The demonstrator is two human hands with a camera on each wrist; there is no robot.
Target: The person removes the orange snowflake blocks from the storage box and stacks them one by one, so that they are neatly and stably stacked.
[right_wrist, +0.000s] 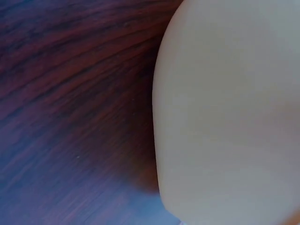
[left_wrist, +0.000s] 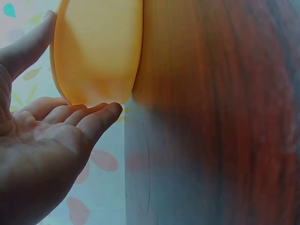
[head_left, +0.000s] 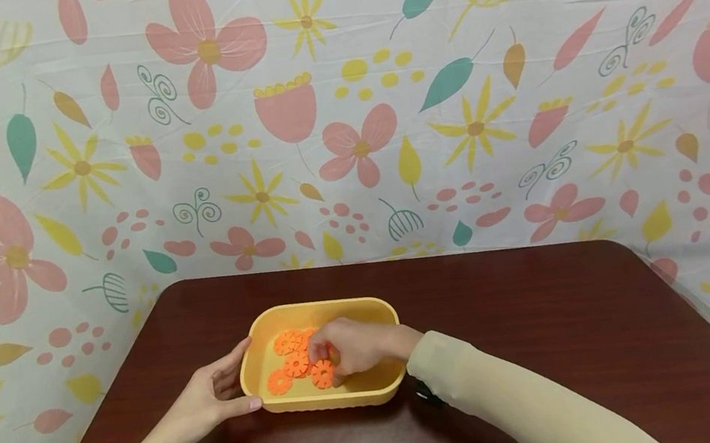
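A yellow tray point(head_left: 379, 392) with rounded corners stands on the table. Flat orange interlocking discs point(head_left: 280, 382) with notched rims and centre holes lie in its left half. My left hand point(head_left: 199, 398) rests against the tray's left end, thumb at the near corner and forefinger at the far one. In the left wrist view, its long fingers stretch straight along the tray wall point(left_wrist: 101, 51). My right hand point(head_left: 352, 344) reaches into the tray, fingers curled down with orange showing inside the curl. An upright-looking disc point(head_left: 323, 374) is right at its fingertips. The hand partly hides the discs.
The dark reddish-brown table point(head_left: 545, 316) extends around the tray. Behind and beside it hangs a white cloth point(head_left: 396, 223) printed with flowers and leaves. A cream sleeve point(right_wrist: 225, 117) fills much of the right wrist view.
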